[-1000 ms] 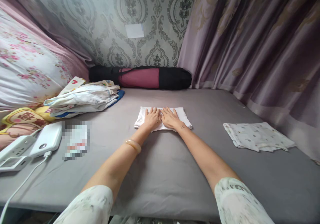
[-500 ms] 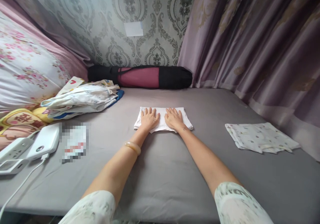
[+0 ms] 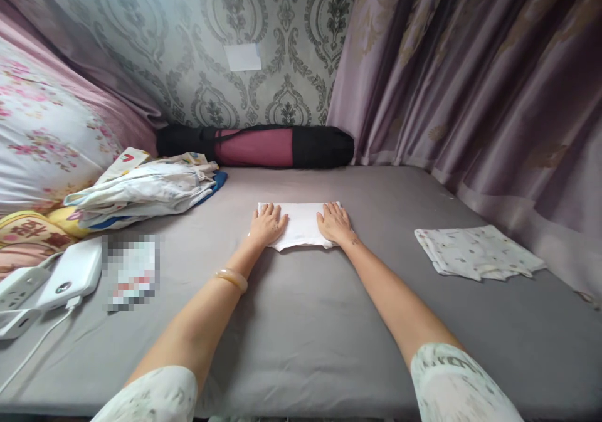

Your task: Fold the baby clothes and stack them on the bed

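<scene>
A folded white cloth [image 3: 301, 224] lies flat on the grey bed sheet [image 3: 301, 321] in the middle of the view. My left hand [image 3: 266, 224] rests palm down on the cloth's left end, fingers stretched out. My right hand [image 3: 335, 222] presses flat on the right end, fingers also spread. Neither hand grips anything. A pale bangle [image 3: 231, 278] circles my left wrist.
A folded patterned cloth [image 3: 477, 254] lies to the right near the purple curtain [image 3: 470, 83]. A black and maroon roll bag [image 3: 256, 146] lies along the wall. At left are a pile of clothes [image 3: 145, 187], a floral pillow [image 3: 42, 140], a power bank [image 3: 70, 273] and a power strip [image 3: 16, 290].
My hands have slid apart from the middle of the white cloth out to its two ends, smoothing it flat.
</scene>
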### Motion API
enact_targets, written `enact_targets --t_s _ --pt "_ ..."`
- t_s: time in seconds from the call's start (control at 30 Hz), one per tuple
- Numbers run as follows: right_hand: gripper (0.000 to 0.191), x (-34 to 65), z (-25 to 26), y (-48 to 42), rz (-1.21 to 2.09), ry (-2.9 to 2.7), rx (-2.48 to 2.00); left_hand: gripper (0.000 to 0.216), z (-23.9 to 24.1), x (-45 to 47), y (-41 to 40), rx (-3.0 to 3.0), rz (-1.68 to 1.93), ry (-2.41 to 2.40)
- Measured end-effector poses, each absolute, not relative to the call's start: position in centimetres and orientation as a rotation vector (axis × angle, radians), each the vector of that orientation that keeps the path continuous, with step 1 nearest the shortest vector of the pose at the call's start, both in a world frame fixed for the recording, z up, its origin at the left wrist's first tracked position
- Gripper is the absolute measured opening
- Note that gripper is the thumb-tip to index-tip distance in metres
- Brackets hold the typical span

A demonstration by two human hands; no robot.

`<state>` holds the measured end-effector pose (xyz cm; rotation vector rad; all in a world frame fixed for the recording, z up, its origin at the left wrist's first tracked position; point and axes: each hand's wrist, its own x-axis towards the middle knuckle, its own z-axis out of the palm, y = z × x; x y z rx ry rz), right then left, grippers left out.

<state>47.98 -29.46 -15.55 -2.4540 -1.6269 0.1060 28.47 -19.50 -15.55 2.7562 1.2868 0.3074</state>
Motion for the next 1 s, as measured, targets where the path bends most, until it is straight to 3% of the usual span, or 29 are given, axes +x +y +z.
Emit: enact_targets --t_s 0.27,0.63,1.0 --pt "0.059 50.3 -14.7 -30.6 0.277 -1.816 -2.395 0.054 -15.5 25.7 -17.4 2.802 0.155 1.096" --pt "0.066 51.1 -15.5 -30.6 0.242 -1.686 -2.482 0.059 -16.4 25.6 -16.8 2.645 0.161 1.294" --pt "0.060 49.3 -13.6 -29.8 0.182 -1.760 -2.416 0.061 -14.4 27.8 -18.3 2.811 0.153 1.312"
